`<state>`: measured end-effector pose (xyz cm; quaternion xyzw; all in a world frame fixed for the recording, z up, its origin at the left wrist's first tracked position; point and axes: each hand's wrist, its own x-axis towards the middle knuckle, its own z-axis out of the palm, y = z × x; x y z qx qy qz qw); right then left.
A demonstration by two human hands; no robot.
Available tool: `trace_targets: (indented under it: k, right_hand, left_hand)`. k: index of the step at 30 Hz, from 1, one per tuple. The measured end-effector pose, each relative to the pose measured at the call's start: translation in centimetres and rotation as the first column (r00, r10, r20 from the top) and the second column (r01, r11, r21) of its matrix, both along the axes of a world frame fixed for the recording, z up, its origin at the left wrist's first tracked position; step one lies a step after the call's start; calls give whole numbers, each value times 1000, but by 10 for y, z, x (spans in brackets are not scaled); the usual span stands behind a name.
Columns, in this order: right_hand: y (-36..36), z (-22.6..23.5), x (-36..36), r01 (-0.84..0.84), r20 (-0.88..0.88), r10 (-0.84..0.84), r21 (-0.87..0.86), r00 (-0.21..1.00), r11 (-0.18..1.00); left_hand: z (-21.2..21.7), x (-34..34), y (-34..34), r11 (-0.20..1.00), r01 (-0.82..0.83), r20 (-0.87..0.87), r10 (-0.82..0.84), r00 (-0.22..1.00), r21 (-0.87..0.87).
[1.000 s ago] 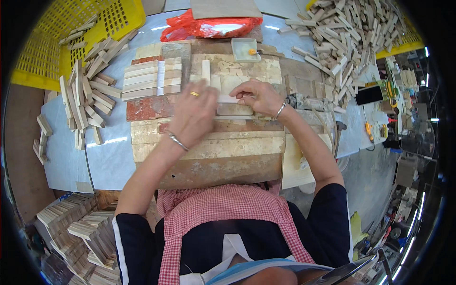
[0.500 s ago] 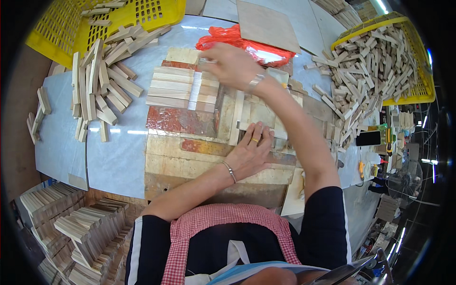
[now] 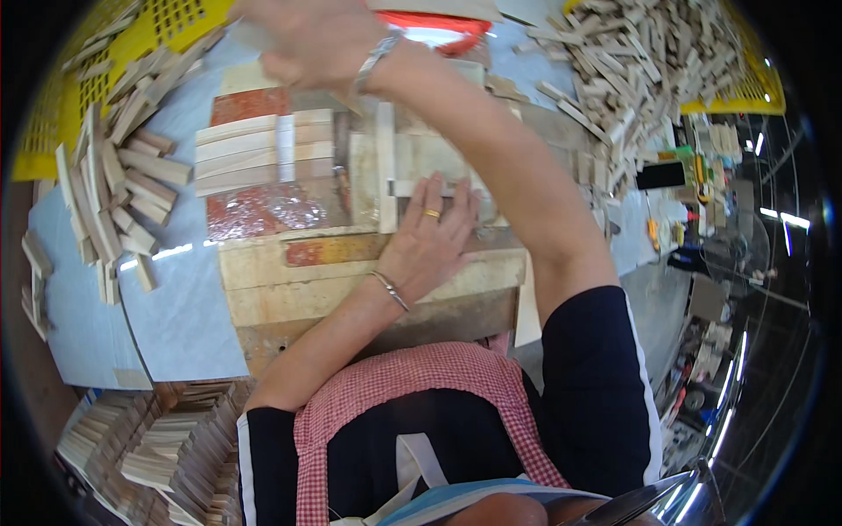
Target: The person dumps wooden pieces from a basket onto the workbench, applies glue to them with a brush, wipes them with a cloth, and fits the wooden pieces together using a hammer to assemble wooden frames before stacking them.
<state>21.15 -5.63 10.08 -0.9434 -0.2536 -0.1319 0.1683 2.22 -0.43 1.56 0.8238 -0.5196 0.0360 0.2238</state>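
My left hand point(image 3: 430, 230), wearing a ring and a bracelet, lies with fingers stretched out on a worn wooden work board point(image 3: 377, 285). Its fingertips rest by a pale wood strip point(image 3: 386, 167) and a light flat piece that they partly cover. My right hand point(image 3: 311, 44) is raised at the far left of the board, near the top edge. Motion smears its fingers, and a pale blur at their tips cannot be made out. Below it, several wood sticks point(image 3: 235, 158) lie side by side on the board, crossed by a white band point(image 3: 286, 149).
Loose wood sticks point(image 3: 132, 193) lie on the grey table at left, by a yellow basket point(image 3: 39, 131). At far right, another yellow basket point(image 3: 767, 96) overflows with sticks. Red plastic point(image 3: 438, 22) is at the back, a phone point(image 3: 660, 175) at right, and stacked wood point(image 3: 175, 447) at lower left.
My right hand has swung away to the far left, toward the yellow basket. My left hand stays at the same place on the board. The whole view has shifted.
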Motion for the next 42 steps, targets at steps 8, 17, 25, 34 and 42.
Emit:
trace_targets:
  k: [8,17,25,34,42]
  right_hand:
    - [-175,-34,-141,462,81,-460,-2,884,887]
    - [-174,-73,-167,632,35,-639,-202,768,748]
    - [-174,-86,-166,635,92,-633,-229,768,738]
    - [-176,-78,-171,603,133,-589,-220,797,767]
    - [-167,-74,-168,469,303,-388,-269,870,841]
  left_hand:
    - [6,-2,-5,998,-33,101,28,994,51]
    - [8,-4,-5,995,-58,148,45,988,80]
    - [10,-10,-12,994,-62,198,42,979,95]
    - [13,-16,-20,977,-74,230,26,973,202]
    - [16,-14,-11,979,-69,186,33,982,189]
